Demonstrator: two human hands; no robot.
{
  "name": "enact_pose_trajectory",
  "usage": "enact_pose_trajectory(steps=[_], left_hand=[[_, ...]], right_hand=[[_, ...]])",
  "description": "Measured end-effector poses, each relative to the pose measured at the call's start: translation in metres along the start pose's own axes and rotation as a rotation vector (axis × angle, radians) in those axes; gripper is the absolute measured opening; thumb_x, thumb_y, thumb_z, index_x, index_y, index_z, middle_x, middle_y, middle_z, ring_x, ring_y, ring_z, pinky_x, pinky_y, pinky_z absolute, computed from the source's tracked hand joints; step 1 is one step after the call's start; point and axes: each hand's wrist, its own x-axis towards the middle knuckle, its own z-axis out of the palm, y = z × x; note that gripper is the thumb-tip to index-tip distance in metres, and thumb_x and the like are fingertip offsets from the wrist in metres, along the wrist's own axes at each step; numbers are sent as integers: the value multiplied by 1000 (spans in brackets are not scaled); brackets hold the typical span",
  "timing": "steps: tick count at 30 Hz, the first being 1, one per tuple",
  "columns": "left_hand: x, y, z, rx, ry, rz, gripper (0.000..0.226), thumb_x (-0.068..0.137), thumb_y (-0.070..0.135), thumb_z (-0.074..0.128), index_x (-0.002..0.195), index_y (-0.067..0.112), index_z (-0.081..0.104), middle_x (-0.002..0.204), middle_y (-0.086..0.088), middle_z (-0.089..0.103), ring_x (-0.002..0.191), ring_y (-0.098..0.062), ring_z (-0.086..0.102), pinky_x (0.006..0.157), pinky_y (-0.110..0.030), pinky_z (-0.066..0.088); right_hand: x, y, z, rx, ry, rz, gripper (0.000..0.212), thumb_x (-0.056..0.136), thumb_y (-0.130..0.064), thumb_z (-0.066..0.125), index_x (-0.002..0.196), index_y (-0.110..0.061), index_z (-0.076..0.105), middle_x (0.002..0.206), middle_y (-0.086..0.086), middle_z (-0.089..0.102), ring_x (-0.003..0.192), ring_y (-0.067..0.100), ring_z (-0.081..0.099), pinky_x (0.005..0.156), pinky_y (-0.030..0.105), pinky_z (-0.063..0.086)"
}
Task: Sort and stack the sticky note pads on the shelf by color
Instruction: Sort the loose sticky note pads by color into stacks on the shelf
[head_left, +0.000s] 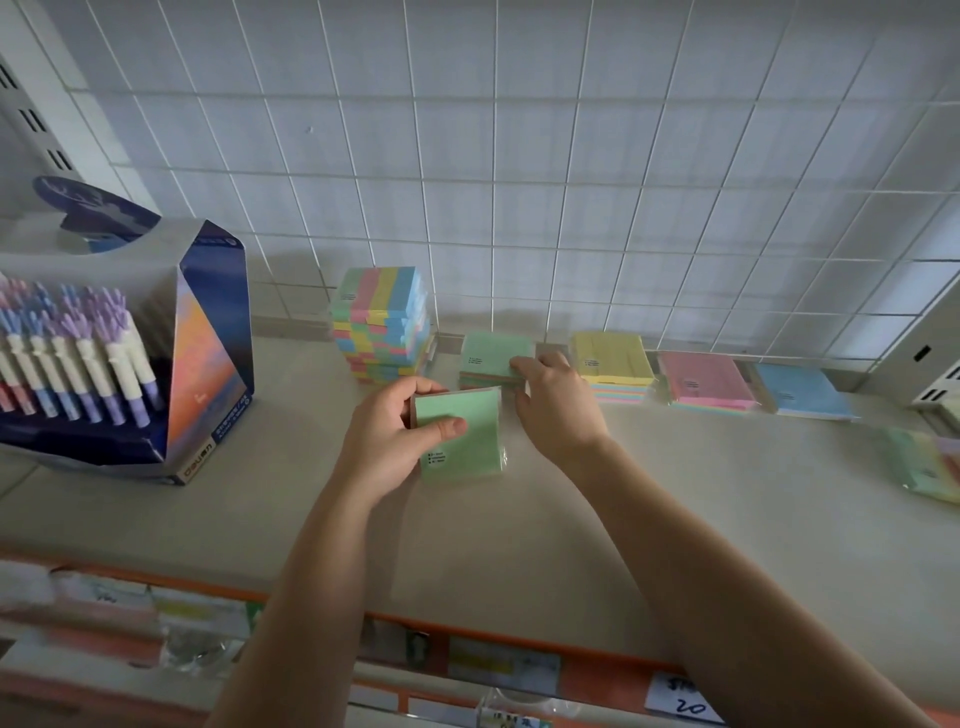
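Holding one green pad (462, 436) (left hand (387, 441))

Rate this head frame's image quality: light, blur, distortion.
Head view: dim, flat light with soft shadows; wide-angle lens bows the wire grid; the green pad in the left hand and the right hand are fairly sharp; the lower shelf labels and the pen display look smeared.

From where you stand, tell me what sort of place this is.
Most likely a stationery shop. A display box of pens stands on the shelf, wrapped sticky note pads lie in color stacks like the yellow stack, and a handwritten price tag hangs on the shelf's front edge.
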Motion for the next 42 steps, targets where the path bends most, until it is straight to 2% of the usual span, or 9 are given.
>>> enact_pose_trajectory(steps=[5,11,15,20,23,26,29,35,42], left_hand=[[5,12,6,101,13,81,29,73,20,80,95,25,63,82,-2,70,69,-16,64,67,-31,50],[32,36,24,252,34,174,24,92,19,58,114,20,49,88,11,54,59,1,50,54,-9,35],[53,45,37,342,17,143,32,95,22,53,123,18,39,104,-3,51,81,-22,51,66,-28,34],[66,38,51,418,130,176,41,90,15,61,125,8,41,105,-5,48,92,-20,46,72,-24,28],[72,23,56,491,229,247,35,83,11,69,112,2,52,111,-16,50,101,-30,49,77,-19,25],[75,12,59,567,242,303,14,83,10,68,92,1,63,105,-21,51,100,-37,53,88,-31,34],[72,11,57,561,209,319,10,84,10,63,93,5,65,106,-16,52,101,-32,55,88,-34,40],[53,16,45,504,-32,135,63,63,38,55,123,19,55,129,-1,45,118,-19,44,98,-27,36],[60,7,48,491,69,226,44,80,14,63,123,12,58,122,-3,48,117,-18,45,93,-17,30]], right_hand=[[-8,3,-10,32,-26,-18,49,81,-5,54,130,-10,47,124,14,50,101,37,56,84,41,47],[-20,9,-22,7,-27,-9,36,84,-16,55,119,-11,54,119,13,54,99,36,58,80,37,47],[-31,20,-27,-71,-99,38,28,86,-20,53,113,-14,59,115,11,54,97,35,58,76,35,45],[-42,31,-29,-103,-106,103,22,86,-21,49,104,-15,61,109,9,55,93,35,59,70,35,45],[-45,35,-29,-93,-86,112,21,87,-23,50,104,-16,61,107,8,56,93,35,58,71,35,47],[-45,35,-27,-84,-66,103,20,88,-23,49,102,-15,60,105,8,57,90,34,58,67,35,45],[-46,36,-25,-69,-41,97,18,88,-24,49,100,-16,59,102,7,56,87,34,58,64,33,43],[-46,38,-21,-60,-10,98,18,89,-28,49,100,-18,58,102,5,57,87,32,59,62,31,42],[-47,40,-19,-50,9,93,17,89,-29,49,100,-18,58,101,3,57,84,31,59,64,32,46]])
